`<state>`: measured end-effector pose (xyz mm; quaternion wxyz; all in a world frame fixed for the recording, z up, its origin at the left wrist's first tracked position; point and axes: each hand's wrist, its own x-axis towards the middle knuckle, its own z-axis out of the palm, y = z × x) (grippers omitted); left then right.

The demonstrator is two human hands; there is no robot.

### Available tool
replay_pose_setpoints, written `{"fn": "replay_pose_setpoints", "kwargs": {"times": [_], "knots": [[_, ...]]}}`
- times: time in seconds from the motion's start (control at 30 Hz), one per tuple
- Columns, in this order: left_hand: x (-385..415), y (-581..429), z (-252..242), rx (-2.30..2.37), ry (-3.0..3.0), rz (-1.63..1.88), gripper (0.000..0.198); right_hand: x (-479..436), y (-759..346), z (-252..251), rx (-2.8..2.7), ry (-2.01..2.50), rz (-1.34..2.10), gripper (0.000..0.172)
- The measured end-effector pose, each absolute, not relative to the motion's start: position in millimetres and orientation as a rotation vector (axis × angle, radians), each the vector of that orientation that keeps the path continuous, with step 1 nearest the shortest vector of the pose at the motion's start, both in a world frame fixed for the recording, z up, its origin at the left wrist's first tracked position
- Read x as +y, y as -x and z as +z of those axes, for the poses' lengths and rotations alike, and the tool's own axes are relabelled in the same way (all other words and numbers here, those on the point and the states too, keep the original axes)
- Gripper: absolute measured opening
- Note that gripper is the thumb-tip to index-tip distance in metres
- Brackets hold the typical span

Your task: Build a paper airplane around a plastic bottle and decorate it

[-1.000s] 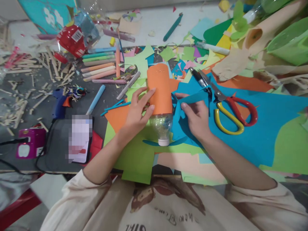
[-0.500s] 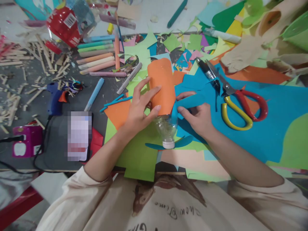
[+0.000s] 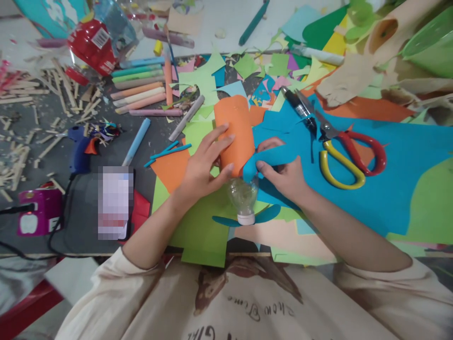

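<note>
A clear plastic bottle (image 3: 243, 194) with a white cap lies with its neck toward me, its body wrapped in orange paper (image 3: 236, 132). My left hand (image 3: 207, 163) grips the wrapped body from the left, fingertips on top of the orange paper. Pinched between thumb and fingers of my right hand (image 3: 281, 167) is a blue paper strip (image 3: 271, 157). One end of that strip lies against the orange paper's lower right edge, near the bottle's shoulder. Dark blue leaf-shaped paper (image 3: 268, 215) shows on both sides of the cap.
Scissors (image 3: 341, 172) with red and yellow handles and a black pen (image 3: 300, 111) rest on blue paper (image 3: 396, 189) to the right. On the left are a blue glue gun (image 3: 79, 148), a phone (image 3: 115, 203), a purple socket block (image 3: 38, 211), several markers (image 3: 141, 89) and wooden sticks (image 3: 21, 158).
The strip's end has swung from hanging past the bottle's right side to lying across the orange paper's lower edge. Both hands keep their hold; the whole view has shifted slightly.
</note>
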<state>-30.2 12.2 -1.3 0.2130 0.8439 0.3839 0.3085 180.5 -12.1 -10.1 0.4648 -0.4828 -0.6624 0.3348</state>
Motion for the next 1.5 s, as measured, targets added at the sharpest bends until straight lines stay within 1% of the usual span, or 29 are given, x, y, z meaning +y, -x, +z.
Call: {"fn": "replay_pose_setpoints", "kwargs": {"times": [0.13,0.27,0.47,0.57,0.77,0.87,0.93,1.17,1.4,1.5], "knots": [[8,31,1,1.003,-2.373,0.824,0.049,-12,-179,-10,-1.663,1.103,0.825,0.027],[6,31,1,1.028,-2.369,0.767,0.048,-13,-179,-9,-1.753,1.103,0.787,0.033],[6,29,1,0.913,-2.427,0.874,0.046,-12,-182,-2,-1.667,1.211,0.819,0.035],[7,29,-1,0.870,-2.433,0.919,0.049,2,-185,17,-1.618,1.397,0.721,0.033],[8,30,-2,0.905,-2.499,0.874,0.050,52,-174,74,-1.719,1.638,0.544,0.044],[9,31,-3,0.905,-2.531,0.872,0.050,66,-160,95,-1.775,1.723,0.651,0.048],[10,32,-3,0.892,-2.525,0.891,0.050,68,-152,101,-1.797,1.835,0.652,0.049],[10,32,-6,0.864,-2.478,0.901,0.049,62,-144,95,-1.949,1.984,0.613,0.043],[10,30,-7,0.901,-2.526,0.921,0.049,64,-139,88,-2.043,1.967,0.526,0.025],[10,28,-8,0.916,-2.537,0.948,0.049,63,-137,86,-2.068,1.989,0.479,0.020]]}}
